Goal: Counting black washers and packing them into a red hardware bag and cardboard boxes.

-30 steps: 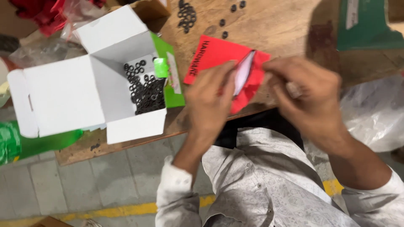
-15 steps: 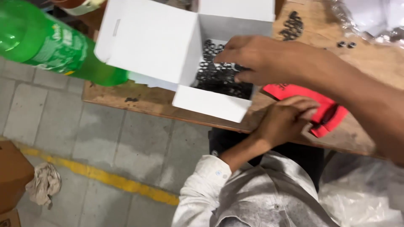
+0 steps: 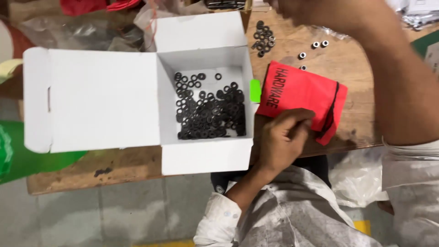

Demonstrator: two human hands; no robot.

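The head view shows the left hand (image 3: 281,142) curled with its fingers pressing down on the near edge of a red pouch (image 3: 302,98), pinning rather than lifting it; the fingers are bent close together, gripping little more than the fabric's lower corner. The pouch looks soft, thin and light, likely to fold or slide on the wood, so a pinch at its open black-trimmed side seems the surest hold. It lies flat near the front edge of the wooden table (image 3: 356,68), just right of the open white box (image 3: 201,151), touching a small green tab (image 3: 254,90) on the box wall. The right hand (image 3: 302,9) is raised over the far edge, mostly cut off by the frame, so its grip cannot be told. Inside the box sits a heap of small black washers (image 3: 208,114), loose and easily scattered; more black washers (image 3: 264,37) and a few silver nuts (image 3: 315,45) lie beyond the pouch.
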